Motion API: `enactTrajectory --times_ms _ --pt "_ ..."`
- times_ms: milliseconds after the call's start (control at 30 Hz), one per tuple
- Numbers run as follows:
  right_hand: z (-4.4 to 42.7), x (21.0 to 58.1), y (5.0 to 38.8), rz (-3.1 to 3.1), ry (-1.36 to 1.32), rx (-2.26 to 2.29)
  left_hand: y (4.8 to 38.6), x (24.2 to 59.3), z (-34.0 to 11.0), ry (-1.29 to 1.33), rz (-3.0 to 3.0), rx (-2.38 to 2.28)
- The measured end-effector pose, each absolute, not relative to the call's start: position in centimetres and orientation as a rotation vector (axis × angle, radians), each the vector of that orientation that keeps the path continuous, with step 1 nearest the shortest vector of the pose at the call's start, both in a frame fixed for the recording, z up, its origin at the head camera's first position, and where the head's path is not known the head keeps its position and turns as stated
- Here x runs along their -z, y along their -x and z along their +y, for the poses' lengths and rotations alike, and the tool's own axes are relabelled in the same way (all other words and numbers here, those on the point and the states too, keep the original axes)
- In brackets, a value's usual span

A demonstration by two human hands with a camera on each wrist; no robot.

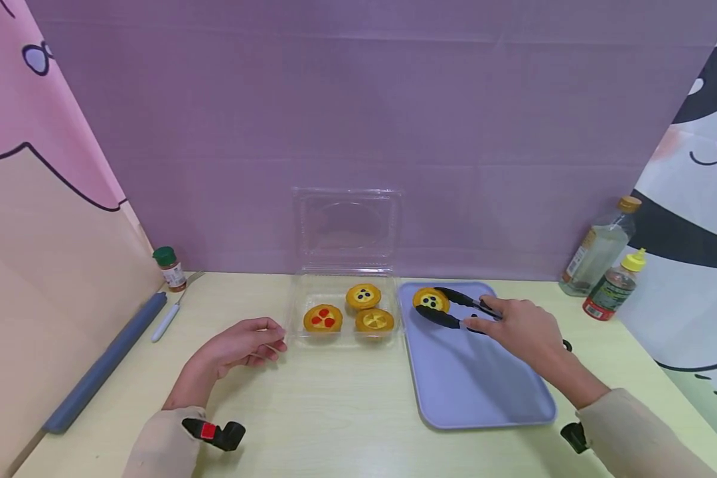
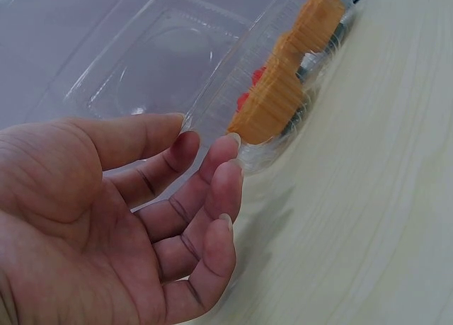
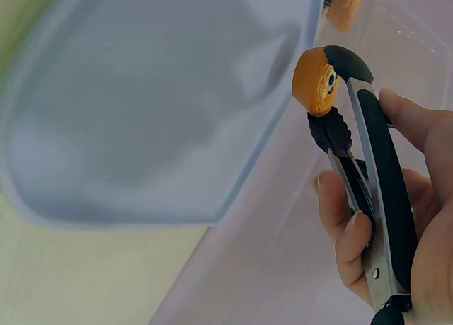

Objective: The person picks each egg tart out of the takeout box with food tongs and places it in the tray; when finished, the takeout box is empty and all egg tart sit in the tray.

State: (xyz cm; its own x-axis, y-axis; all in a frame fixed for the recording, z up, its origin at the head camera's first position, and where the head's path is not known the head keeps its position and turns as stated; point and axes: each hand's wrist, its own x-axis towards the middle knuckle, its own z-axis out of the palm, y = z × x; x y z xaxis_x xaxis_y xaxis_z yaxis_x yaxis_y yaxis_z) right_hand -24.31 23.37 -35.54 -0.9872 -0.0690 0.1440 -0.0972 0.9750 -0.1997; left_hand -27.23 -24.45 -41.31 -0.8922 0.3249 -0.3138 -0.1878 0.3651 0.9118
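Black-tipped tongs (image 1: 466,303) are gripped in my right hand (image 1: 528,332). Between their tips is an egg tart dotted with dark blue berries (image 1: 431,300), over the far left corner of the lavender tray (image 1: 478,392); whether it touches the tray I cannot tell. My left hand (image 1: 241,346) pinches the near left edge of a clear plastic clamshell box (image 2: 195,116) between thumb and forefinger. Its lid (image 1: 348,226) stands upright behind. Inside the box lie a tart with red topping (image 1: 322,318), a blue-berry tart (image 1: 363,296) and a tart with yellow pieces (image 1: 374,321).
On the left are a green-capped jar (image 1: 170,269), a fork with a pale handle (image 1: 167,322) and a long blue roll (image 1: 107,362). A tall bottle (image 1: 600,249) and a yellow-topped bottle (image 1: 614,287) stand at the far right. A purple cloth (image 1: 358,99) hangs behind the table.
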Motion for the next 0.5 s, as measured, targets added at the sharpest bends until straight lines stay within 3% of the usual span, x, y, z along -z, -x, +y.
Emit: enactTrajectory --times_ms 500 --pt "22.9 36.6 25.6 -3.029 -0.126 -0.348 27.3 41.5 -24.5 -0.118 2.186 -1.546"
